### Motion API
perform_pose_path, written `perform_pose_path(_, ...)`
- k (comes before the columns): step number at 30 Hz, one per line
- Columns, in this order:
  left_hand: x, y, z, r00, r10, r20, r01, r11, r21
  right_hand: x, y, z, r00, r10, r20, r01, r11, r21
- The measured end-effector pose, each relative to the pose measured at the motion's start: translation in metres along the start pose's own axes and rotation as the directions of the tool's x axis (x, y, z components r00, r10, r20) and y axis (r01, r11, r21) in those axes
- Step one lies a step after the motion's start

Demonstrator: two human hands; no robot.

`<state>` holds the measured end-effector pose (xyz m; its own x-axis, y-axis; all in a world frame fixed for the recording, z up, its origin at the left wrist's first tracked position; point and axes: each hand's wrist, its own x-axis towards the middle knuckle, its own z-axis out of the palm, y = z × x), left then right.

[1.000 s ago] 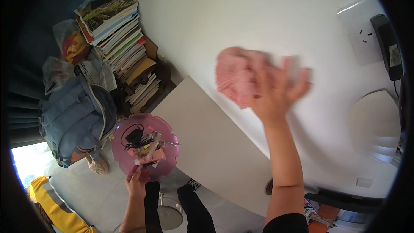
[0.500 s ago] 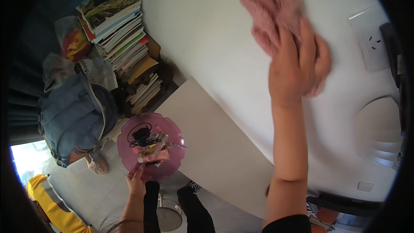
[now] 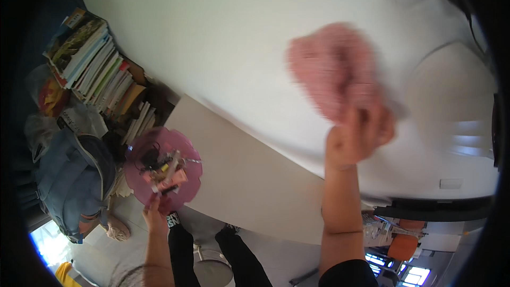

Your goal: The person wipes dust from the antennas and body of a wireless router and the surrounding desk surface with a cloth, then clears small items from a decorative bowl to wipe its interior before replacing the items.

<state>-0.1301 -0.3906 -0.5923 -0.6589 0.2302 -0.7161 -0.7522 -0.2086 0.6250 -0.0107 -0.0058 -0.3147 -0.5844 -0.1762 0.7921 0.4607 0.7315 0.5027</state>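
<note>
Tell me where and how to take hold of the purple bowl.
Grip the purple bowl by its near rim, coming from the person's side, as the left hand does. The scalloped rim spreads around small items heaped inside, so an edge pinch seems easiest.

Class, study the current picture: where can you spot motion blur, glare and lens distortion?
Head view: the pink cloth is streaked by motion blur, with the right hand softened too; head view: a bright patch at lower left is washed out; head view: a dark rim rounds the corners, and the tabletop edges look bowed.
</note>
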Motion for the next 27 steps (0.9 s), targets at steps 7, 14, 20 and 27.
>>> perform_pose_path(7, 0.042, -0.002, 0.014, 0.984, -0.042, 0.174, 0.028, 0.996, 0.080, -0.133, -0.052, -0.056, 0.842, -0.161, 0.514, 0.108, 0.985, 0.131)
perform_pose_path(14, 0.067, 0.007, 0.006, 0.987, -0.073, 0.141, 0.059, 0.994, 0.097, 0.009, -0.013, -0.152, 0.961, 0.205, 0.183, -0.172, 0.968, -0.181)
perform_pose_path(20, 0.084, 0.007, 0.006, 0.966, -0.053, 0.252, 0.020, 0.991, 0.130, -0.070, -0.045, -0.128, 0.978, 0.070, 0.196, -0.057, 0.996, -0.073)
perform_pose_path(27, 0.098, 0.012, 0.002, 0.953, -0.044, 0.298, -0.006, 0.987, 0.163, -0.263, -0.127, -0.115, 0.611, 0.250, 0.751, -0.466, 0.881, 0.086)
